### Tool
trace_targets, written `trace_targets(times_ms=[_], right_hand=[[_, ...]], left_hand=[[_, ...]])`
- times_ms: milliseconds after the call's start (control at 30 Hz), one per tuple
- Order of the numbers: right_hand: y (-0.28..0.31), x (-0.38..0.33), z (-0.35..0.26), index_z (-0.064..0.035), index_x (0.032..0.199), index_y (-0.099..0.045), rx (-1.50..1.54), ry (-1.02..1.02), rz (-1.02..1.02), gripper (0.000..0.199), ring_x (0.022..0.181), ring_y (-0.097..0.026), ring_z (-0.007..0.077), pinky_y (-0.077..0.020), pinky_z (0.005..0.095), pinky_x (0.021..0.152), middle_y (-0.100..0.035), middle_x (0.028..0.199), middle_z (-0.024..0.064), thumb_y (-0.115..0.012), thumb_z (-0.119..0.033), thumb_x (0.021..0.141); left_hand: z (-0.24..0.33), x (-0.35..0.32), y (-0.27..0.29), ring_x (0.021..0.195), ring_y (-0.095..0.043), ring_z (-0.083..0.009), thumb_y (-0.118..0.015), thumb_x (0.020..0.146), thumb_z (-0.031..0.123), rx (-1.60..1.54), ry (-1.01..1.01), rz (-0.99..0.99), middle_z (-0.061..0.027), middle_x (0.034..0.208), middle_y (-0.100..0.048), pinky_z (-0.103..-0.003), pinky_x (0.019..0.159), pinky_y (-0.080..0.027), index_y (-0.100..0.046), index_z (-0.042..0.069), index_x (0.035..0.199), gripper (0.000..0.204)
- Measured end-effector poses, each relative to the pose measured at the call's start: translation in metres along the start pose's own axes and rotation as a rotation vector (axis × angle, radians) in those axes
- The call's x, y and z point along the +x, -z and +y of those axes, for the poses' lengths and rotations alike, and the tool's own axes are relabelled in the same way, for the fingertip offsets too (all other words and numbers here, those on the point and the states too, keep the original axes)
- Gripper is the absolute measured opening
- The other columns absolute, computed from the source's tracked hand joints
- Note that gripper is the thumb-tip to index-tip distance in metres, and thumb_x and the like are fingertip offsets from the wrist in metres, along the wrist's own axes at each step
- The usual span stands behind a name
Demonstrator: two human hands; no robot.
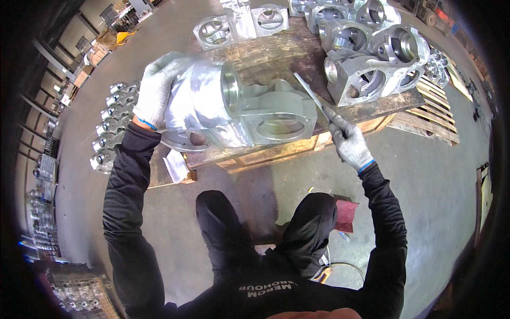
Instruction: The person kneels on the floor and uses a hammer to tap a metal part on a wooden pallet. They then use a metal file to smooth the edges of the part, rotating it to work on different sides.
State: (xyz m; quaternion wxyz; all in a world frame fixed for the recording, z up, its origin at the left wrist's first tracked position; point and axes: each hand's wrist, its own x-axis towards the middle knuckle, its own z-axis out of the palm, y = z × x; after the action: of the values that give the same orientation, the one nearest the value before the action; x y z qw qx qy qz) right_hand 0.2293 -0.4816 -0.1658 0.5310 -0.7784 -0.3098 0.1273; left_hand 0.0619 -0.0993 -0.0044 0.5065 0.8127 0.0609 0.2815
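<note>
A large silvery metal casting (197,98) with round bores lies on the near part of a dark wooden workbench (255,59). My left hand (158,87), in a white knit glove, grips the casting's upper left side; its fingertips are partly hidden. The casting's right end has a flange with a large round opening. Just right of that flange, my right hand (349,141), gloved alike, is closed around a long flat file (311,91). The file's blade points up and left, near the flange's corner, and I cannot tell whether it touches.
Several similar castings (366,80) crowd the bench's right side, and another casting (240,24) stands at its far edge. A wooden pallet (433,114) lies on the floor at right. More castings (112,125) stand left of the bench. A red cloth (346,215) lies beside my knee.
</note>
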Motion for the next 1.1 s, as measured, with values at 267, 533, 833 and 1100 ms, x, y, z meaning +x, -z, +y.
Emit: trace_targets(times_ms=[267,533,833,1100], right_hand=[[-0.011,0.008,0.022,-0.0036,0.149,-0.051,0.109,0.004,0.010,0.051,0.081,-0.059,0.0060,-0.0489,0.0217,0.077,-0.067,0.110,0.0056,-0.042,0.000,0.099],[-0.018,0.029,0.007,-0.0017,0.148,-0.052,0.236,-0.076,0.047,0.047,0.116,-0.061,0.0123,-0.0457,0.0250,0.101,-0.068,0.134,0.0144,-0.053,-0.012,0.103],[-0.038,0.047,0.054,-0.0033,0.145,-0.055,0.149,0.360,0.215,0.045,0.126,-0.062,0.0197,-0.0445,0.0274,0.106,-0.066,0.136,0.0178,-0.051,-0.002,0.100],[-0.037,0.044,0.046,0.0010,0.145,-0.054,0.063,0.071,0.177,0.043,0.135,-0.055,0.0189,-0.0393,0.0310,0.114,-0.060,0.145,0.0167,-0.052,-0.009,0.104]], left_hand=[[0.005,-0.006,-0.004,0.104,-0.066,-0.0149,-0.061,0.095,0.011,-0.035,0.103,0.029,-0.0090,0.112,-0.072,-0.028,0.093,-0.051,-0.073,-0.003,0.112,0.025],[-0.002,0.001,0.007,0.109,-0.065,-0.0160,-0.064,0.096,0.012,0.185,-0.063,-0.043,-0.0113,0.119,-0.071,-0.029,0.096,-0.051,-0.071,-0.003,0.116,0.026],[0.010,-0.008,-0.012,0.101,-0.066,-0.0147,-0.064,0.096,0.013,-0.034,0.007,0.072,-0.0083,0.110,-0.072,-0.027,0.091,-0.052,-0.070,-0.004,0.116,0.026],[0.004,0.001,0.003,0.105,-0.068,-0.0207,-0.057,0.097,0.015,0.205,-0.185,-0.158,-0.0132,0.114,-0.073,-0.032,0.097,-0.051,-0.072,-0.004,0.115,0.030]])
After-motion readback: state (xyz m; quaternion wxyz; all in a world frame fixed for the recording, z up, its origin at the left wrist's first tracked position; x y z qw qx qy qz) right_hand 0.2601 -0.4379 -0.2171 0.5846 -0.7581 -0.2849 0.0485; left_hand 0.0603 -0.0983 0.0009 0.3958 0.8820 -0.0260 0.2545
